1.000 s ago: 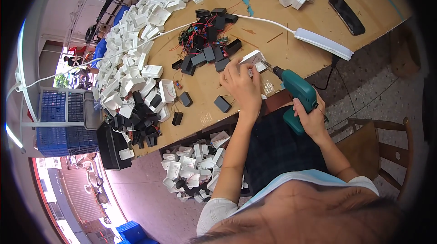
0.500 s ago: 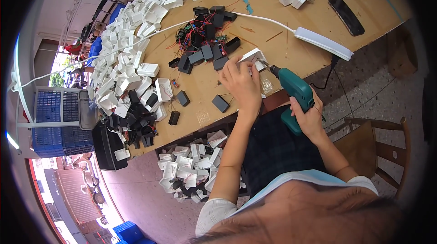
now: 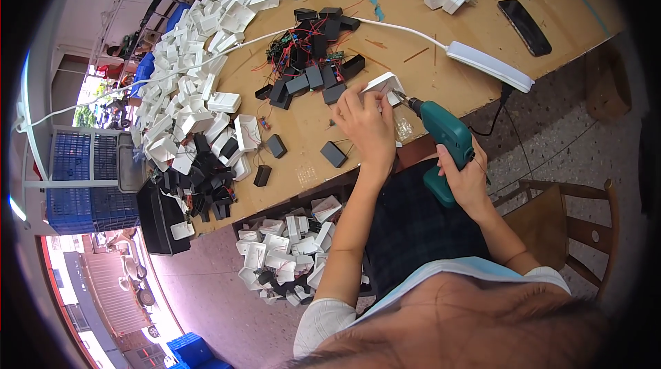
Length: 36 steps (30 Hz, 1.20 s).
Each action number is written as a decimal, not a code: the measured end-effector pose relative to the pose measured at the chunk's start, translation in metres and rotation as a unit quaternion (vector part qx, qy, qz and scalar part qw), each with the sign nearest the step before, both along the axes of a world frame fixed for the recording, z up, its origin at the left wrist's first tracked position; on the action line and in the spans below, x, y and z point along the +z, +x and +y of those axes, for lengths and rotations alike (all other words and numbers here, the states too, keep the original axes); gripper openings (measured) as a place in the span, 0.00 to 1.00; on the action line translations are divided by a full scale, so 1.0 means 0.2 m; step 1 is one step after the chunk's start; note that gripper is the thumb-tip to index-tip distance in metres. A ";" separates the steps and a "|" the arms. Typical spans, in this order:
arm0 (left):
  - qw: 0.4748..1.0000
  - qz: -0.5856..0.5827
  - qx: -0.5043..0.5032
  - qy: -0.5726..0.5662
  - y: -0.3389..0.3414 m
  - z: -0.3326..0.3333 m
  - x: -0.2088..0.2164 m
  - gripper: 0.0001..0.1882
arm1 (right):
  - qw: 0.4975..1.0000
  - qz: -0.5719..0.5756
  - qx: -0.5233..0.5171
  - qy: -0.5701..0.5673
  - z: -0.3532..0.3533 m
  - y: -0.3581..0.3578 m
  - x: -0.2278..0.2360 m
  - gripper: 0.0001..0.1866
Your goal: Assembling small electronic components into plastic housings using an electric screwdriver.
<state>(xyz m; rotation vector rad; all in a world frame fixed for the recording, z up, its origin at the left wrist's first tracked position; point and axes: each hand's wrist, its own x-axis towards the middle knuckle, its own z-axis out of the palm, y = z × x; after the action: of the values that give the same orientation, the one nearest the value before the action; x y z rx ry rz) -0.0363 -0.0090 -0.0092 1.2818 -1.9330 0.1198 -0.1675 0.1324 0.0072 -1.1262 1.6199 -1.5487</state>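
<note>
My right hand (image 3: pixel 467 176) is wrapped round the handle of a green cordless screwdriver (image 3: pixel 446 128). Its bit points left, down into a white plastic housing (image 3: pixel 383 84) on the table. With bent fingers, my left hand (image 3: pixel 366 124) grips the near side of that housing; the fingers cover part of it. Whatever lies under the bit is too small to make out. Just left of this hand are a heap of black plastic boxes (image 3: pixel 313 77) with red wires and green circuit boards, and one separate black box (image 3: pixel 334 155).
White housings (image 3: pixel 200 59) pile along the table's left and far sides. A white power strip (image 3: pixel 489 66) and a black phone (image 3: pixel 525 27) lie to the right. Under the near edge stands a container of white parts (image 3: pixel 282 252). A wooden chair (image 3: pixel 551 224) is at the right.
Both hands, the screwdriver and the housing stay almost in place. The whole view has shifted very slightly.
</note>
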 end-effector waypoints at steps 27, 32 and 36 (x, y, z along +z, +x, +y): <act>1.000 0.016 -0.003 0.006 -0.01 -0.01 0.00 0.06 | 1.000 0.006 -0.006 0.006 0.02 0.05 -0.02 0.12; 1.000 0.015 -0.004 0.001 -0.01 -0.01 0.00 0.06 | 1.000 0.003 -0.013 -0.007 0.01 0.06 -0.03 0.12; 1.000 0.012 -0.003 0.001 -0.01 -0.01 0.00 0.06 | 1.000 0.001 -0.006 -0.001 0.02 0.05 -0.05 0.10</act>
<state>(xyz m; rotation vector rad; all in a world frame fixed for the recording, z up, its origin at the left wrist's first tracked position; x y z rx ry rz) -0.0376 -0.0107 -0.0084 1.2730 -1.9173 0.1002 -0.1568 0.1363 -0.0023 -1.1216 1.6286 -1.5586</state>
